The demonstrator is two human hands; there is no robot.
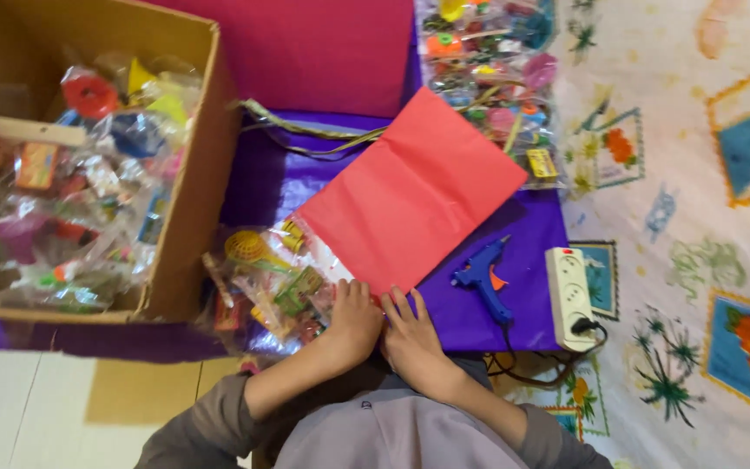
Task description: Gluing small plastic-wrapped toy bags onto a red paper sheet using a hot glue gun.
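both hands (384, 326) flat, pressing red paper (410, 195)

I look down and see my two bare hands close together in front of me. My left hand (353, 317) lies flat with the palm down, its fingers (346, 291) pointing away from me and kept close side by side. My right hand (411, 334) sits just beside it, so near that the two seem to touch at the thumbs. Its fingers (405, 304) are a little spread and also point away from me. Neither hand is closed around anything; both press down flat. My forearms are bare and come in from each side, meeting at the hands. Grey sleeves are pushed up near my elbows.
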